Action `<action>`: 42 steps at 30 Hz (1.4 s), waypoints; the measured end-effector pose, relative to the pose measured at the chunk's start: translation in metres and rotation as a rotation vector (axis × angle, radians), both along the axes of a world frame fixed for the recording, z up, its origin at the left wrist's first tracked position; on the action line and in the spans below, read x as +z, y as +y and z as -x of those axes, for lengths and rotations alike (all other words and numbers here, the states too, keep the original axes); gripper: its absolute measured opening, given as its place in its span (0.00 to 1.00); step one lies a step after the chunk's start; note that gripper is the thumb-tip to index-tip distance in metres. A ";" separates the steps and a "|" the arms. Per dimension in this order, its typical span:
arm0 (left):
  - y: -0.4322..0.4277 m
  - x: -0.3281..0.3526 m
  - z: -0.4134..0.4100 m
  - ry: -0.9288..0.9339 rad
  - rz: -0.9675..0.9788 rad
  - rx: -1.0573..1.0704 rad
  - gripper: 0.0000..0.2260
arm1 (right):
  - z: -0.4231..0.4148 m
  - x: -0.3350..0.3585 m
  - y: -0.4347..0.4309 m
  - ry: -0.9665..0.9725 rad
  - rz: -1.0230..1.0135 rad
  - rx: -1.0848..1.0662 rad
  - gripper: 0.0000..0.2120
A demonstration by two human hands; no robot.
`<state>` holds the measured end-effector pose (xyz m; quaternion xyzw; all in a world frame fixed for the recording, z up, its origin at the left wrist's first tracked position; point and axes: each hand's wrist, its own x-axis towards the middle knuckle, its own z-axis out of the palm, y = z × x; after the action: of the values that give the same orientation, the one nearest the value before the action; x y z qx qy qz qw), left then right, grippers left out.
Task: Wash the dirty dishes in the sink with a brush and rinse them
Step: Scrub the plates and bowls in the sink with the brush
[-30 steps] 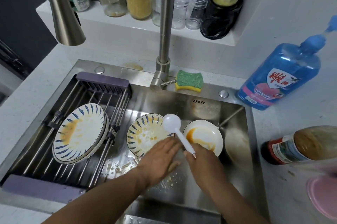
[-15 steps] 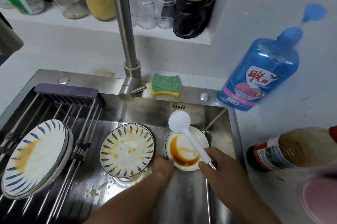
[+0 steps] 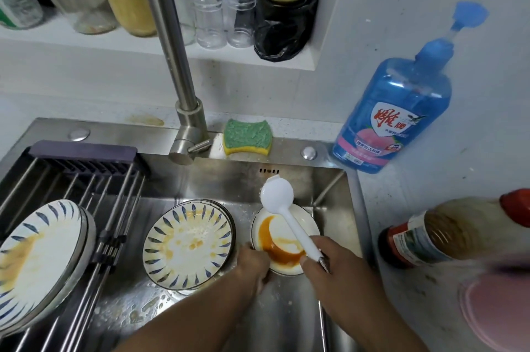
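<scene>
Dishes are spread through the sink (image 3: 229, 182). A small white dish (image 3: 308, 219), smeared with orange sauce, is set on the sink floor at the right. Its near left rim is grasped by the left grip (image 3: 252, 265), with the fingers bent over the edge. A white brush (image 3: 289, 219) is held by its handle in the right grip (image 3: 338, 268), which is clenched round it. The brush is slanted across the dish, with its round head past the far rim; whether the dish is touched by it cannot be told. A blue-striped bowl (image 3: 187, 242) with yellow stains is set just left of the dish. Stacked striped plates (image 3: 43, 260) are leaned on the rack (image 3: 94, 179) at the left. A green sponge (image 3: 248, 138) is laid beside the tap (image 3: 172, 44), and a blue soap bottle (image 3: 393, 110) is stood on the surface (image 3: 415, 179)
</scene>
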<state>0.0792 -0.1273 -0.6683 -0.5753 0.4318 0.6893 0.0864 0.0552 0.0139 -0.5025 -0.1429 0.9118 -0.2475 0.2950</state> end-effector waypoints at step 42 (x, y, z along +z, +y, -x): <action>-0.128 0.246 -0.221 0.646 -0.334 -0.095 0.27 | -0.131 0.166 -0.089 0.129 -0.192 0.643 0.19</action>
<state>0.2998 -0.2557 -0.4221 -0.2853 0.3445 0.8916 0.0702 0.1860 -0.0748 -0.3361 -0.4101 0.8559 -0.0452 0.3119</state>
